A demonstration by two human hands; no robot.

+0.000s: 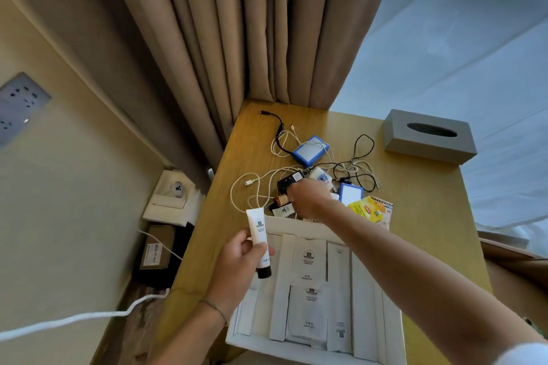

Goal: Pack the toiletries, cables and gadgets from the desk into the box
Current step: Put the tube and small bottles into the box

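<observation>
We see a wooden desk (421,216) — on it a white box (299,348), tangled cables (264,184), blue-edged gadgets (310,150) and a grey tissue box (428,136).

Two blue-edged gadgets (310,150) (350,193), one white tube (259,238), one grey tissue box (429,136), one yellow sachet (367,208), one white box (296,224).
</observation>
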